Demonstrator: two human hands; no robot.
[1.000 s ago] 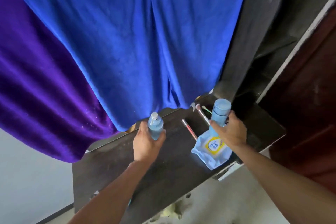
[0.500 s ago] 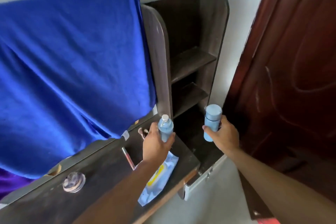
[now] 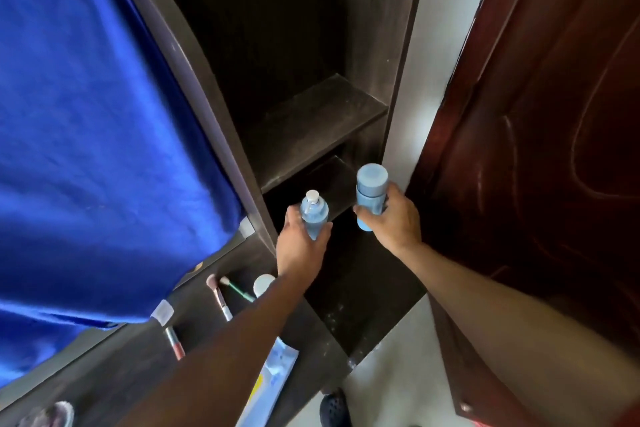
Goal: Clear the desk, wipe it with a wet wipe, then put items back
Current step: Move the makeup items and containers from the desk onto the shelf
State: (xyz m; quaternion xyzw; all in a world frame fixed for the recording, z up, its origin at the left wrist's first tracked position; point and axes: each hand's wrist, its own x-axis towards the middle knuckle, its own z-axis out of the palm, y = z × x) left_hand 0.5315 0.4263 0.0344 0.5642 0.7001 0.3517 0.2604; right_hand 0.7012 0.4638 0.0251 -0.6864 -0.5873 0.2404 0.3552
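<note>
My left hand (image 3: 300, 246) grips a small blue bottle with a white cap (image 3: 313, 213), upright. My right hand (image 3: 393, 220) holds a wider blue bottle with a blue lid (image 3: 370, 191). Both are held in front of the lower dark shelf (image 3: 332, 180) of the side unit, to the right of the dark desk top (image 3: 114, 367). On the desk lie the wet wipe pack (image 3: 273, 378), partly under my left forearm, two makeup brushes (image 3: 219, 296) and a red-handled one (image 3: 174, 341).
A blue towel (image 3: 97, 135) hangs over the mirror at the left. An upper shelf (image 3: 311, 121) sits above the lower one. A brown door (image 3: 540, 135) stands close at the right. A white round lid (image 3: 264, 284) and a clear dish (image 3: 52, 414) rest on the desk.
My view has swung right from the desk to the shelf unit. Both hands have carried their bottles off the desk and up to the shelves.
</note>
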